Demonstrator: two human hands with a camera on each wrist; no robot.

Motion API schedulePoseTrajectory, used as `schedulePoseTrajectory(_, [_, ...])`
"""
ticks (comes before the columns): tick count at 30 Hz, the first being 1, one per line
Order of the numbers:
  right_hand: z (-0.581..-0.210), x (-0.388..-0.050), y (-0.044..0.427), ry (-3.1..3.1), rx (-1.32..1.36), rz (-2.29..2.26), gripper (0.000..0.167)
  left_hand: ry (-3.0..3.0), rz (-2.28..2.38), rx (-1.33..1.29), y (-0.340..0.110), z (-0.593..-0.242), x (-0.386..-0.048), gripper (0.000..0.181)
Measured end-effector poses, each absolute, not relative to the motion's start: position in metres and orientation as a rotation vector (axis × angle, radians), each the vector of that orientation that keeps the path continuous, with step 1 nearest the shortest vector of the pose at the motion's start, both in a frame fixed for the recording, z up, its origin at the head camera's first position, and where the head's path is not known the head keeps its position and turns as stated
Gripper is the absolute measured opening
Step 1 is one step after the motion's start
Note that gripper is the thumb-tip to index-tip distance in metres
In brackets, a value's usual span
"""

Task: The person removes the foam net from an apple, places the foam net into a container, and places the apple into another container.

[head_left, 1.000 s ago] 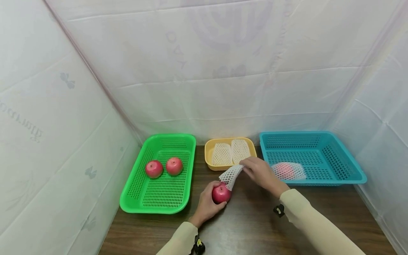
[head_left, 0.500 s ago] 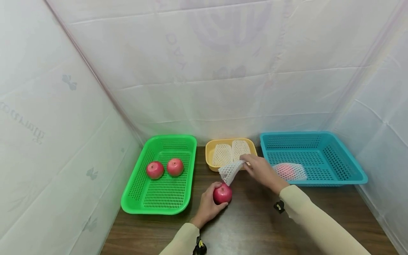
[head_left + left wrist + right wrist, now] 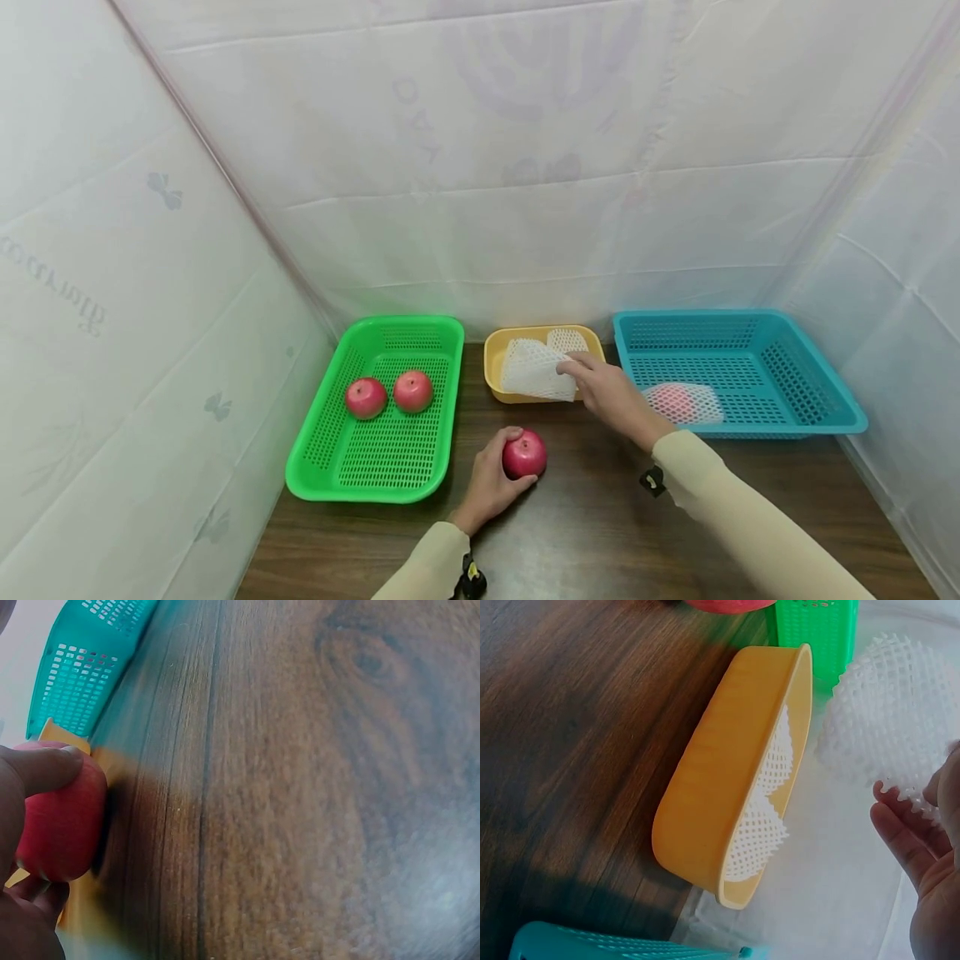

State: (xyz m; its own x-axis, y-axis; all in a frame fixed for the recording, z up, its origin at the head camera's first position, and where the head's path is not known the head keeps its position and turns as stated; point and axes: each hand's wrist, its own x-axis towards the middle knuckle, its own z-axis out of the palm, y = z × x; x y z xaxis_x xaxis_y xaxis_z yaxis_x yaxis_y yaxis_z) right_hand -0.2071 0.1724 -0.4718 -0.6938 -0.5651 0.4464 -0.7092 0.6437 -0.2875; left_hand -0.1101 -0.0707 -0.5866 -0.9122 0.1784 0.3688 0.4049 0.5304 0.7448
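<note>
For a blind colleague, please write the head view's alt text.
A person's left grip holds an apple; the right grip pinches a white net sleeve near a yellow tray. A green basket and blue basket flank it.

Site: screened-off work area; the wider surroundings are hidden, so home, lab or workshop cannot be told. Evidence: creased, faintly printed white sheeting (image 3: 420,242) walls the wood-grain table (image 3: 592,542) at its back and on both sides.
</note>
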Motion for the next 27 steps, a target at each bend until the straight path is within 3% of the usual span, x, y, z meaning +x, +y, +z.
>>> schedulePoseTrajectory(6, [-0.475,-0.212,0.167,-2.513,0.998,0.738,0.035,-2.519,-1.295,-0.496,-0.071,-0.588,-0.11,0.073])
schedulePoseTrajectory(27, [-0.489,-0.236,0.142,-2.81,0.987,0.951,0.059,-2.556,-1.328,-0.482,-0.071,-0.587,-0.111,0.071])
